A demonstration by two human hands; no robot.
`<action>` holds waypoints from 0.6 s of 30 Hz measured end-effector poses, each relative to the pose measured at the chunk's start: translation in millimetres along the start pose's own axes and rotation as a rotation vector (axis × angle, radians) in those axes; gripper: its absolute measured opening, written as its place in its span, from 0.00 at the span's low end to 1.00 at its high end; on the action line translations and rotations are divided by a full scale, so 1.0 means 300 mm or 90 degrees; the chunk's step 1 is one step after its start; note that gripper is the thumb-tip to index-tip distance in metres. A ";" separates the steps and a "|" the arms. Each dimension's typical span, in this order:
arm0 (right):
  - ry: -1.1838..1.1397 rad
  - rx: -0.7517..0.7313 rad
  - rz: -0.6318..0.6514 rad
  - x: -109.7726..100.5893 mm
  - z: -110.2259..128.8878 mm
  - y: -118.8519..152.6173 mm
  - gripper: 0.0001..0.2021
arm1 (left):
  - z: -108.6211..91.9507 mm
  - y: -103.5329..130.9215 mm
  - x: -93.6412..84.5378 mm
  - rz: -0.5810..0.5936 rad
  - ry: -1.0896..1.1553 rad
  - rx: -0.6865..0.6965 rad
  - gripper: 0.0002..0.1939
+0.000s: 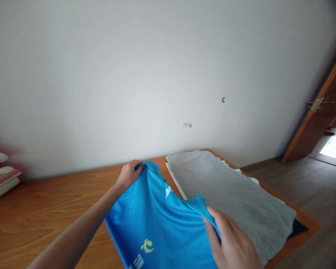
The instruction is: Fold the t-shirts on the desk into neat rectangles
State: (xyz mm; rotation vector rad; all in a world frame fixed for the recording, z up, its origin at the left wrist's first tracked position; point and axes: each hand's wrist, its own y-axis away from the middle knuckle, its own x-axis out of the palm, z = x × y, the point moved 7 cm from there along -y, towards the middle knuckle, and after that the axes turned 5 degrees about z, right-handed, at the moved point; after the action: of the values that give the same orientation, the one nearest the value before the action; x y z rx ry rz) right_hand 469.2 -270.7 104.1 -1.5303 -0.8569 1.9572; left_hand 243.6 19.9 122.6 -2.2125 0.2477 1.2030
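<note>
A bright blue shirt (168, 228) with a yellow emblem and white print hangs between my two hands above the wooden surface. My left hand (130, 173) is closed on its upper left edge, with the thumb over the cloth. On the other side, my right hand (229, 239) pinches the upper right edge between thumb and fingers. Between the hands the cloth sags in soft folds. Its lower part runs out of view at the bottom.
Grey cloths (226, 190) lie flat in a stack at the right of the wooden table (58, 209), over white and dark pieces. Folded items (2, 177) sit at the far left. A white wall (114, 82) stands behind; a wooden door (310, 127) is far right.
</note>
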 end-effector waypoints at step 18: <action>0.334 0.305 0.329 0.111 -0.618 0.072 0.19 | -0.642 0.138 0.461 0.242 -0.063 0.440 0.21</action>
State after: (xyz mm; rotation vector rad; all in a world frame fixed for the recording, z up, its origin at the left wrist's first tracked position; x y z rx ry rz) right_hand 641.1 -230.0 35.6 -1.9300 0.2366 1.7485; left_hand 439.6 -110.0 71.6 -1.5344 0.9243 1.1775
